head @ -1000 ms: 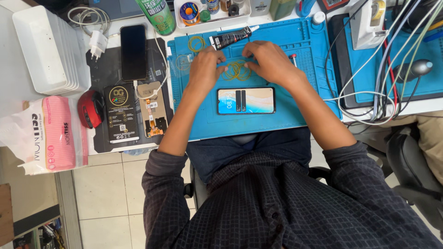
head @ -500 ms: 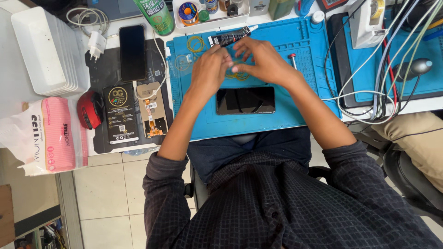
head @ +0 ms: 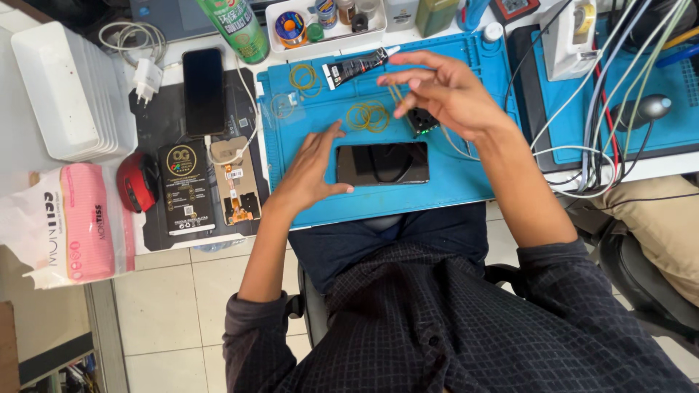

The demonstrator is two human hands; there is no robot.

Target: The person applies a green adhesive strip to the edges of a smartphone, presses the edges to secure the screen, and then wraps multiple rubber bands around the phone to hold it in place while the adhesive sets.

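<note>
Black phone beside left hand fingers

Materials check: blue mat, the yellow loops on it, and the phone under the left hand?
Blue mat: looks like silicone or soft rubber, matte, with moulded compartments along its top edge. Yellow loops: probably rubber bands, thin and limp, lying in loose rings. Phone touched by the left hand: glossy dark front, likely glass, since it mirrors the light.

A single head-worn camera looks almost straight down from above the seated person, over the dark checked shirt. It takes in the whole blue rubber work mat on the counter from moderate height, plus tiled floor.
</note>
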